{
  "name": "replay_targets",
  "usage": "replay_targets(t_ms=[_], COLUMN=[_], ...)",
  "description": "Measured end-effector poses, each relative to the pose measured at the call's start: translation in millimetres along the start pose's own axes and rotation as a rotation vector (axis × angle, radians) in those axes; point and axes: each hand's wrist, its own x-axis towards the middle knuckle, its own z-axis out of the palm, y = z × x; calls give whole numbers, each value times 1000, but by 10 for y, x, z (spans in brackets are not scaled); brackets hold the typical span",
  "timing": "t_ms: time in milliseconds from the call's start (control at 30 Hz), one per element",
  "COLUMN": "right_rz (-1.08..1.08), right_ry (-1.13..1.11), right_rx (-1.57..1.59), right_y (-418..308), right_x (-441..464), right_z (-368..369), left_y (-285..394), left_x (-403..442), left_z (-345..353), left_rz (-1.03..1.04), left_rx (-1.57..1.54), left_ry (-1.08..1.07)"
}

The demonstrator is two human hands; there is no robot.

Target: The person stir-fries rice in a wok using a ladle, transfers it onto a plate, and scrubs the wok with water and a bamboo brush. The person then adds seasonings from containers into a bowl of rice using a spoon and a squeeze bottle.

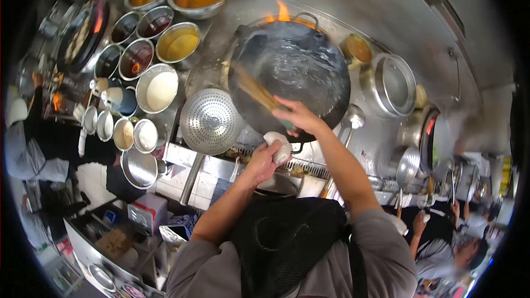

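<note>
A large black wok sits on the burner in front of me, with water swirling in it. My right hand reaches over its near side, fingers wrapped round a bamboo wok brush. The bristles are blurred by motion and point to the wok's left inside wall. Bunched in my left hand is a white cloth, at the wok's near rim. Whether the cloth touches the rim I cannot tell. A perforated strainer lies just left of the wok, its handle towards me.
Flames rise behind the wok. Metal bowls of sauces and a bowl of white seasoning crowd the left. A ladle and a metal pot stand right. Other people work on both sides.
</note>
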Motion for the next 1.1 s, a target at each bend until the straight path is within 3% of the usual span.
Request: replay_targets(t_ms=[67, 100, 167, 233, 333, 400, 467, 567, 600, 633, 700, 800, 867, 900, 967, 1033, 1100], right_rz=[-119, 219, 218, 403, 324, 70, -147, -263, -67, -137, 57, -57, 86, -16, 20, -48, -156], right_ry=[-178, -232, -104, 156, 432, 703, 802, 1015, 998, 1035, 923, 963, 921, 968, 875, 867, 755], right_rx=[-494, -556, -795, -713, -580, -256, -17, -37, 144, 86, 123, 196, 382, 311, 504, 572, 612], right_y=[202, -76, 2, 45, 242, 652, 1083, 1898, 1819, 2184, 2632, 2673, 2447, 2517, 1973, 1976, 1814], right_x=[-287, -630, -1027, -1358, -1721, -1822, -2008, -2089, -2230, -2188, -2212, -2342, -2544, -2574, -2924, -2989, -3042], right_z=[-309, -413, -833, -1206, -1271, -1048, -515, 338, 642, 797, 962, 993, 907, 878, 816, 747, 626], left_y=[48, 60, 69, 118, 67, -1, -85, -188, -160, -142, -118, -125, -173, -208, -302, -391, -540], left_x=[-29, -10, 17, 68, 313, 366, 384, 557, 508, 447, 363, 327, 277, 230, 123, 56, 21], left_z=[33, 19, -53, -3, -10, -44, -81, -352, -350, -322, -318, -349, -385, -372, -353, -300, -236], left_rz=[-43, -66, -78, -145, -136, -89, 64, 188, 204, 196, 199, 214, 226, 235, 318, 349, 530], left_rx=[8, 32, 97, 101, 57, 177, 267, 312, 323, 306, 308, 366, 426, 450, 538, 604, 709], left_ry=[7, -10, -54, -74, -7, -17, -18, -89, -83, -50, -11, -57, -67, -63, 37, 32, 105])
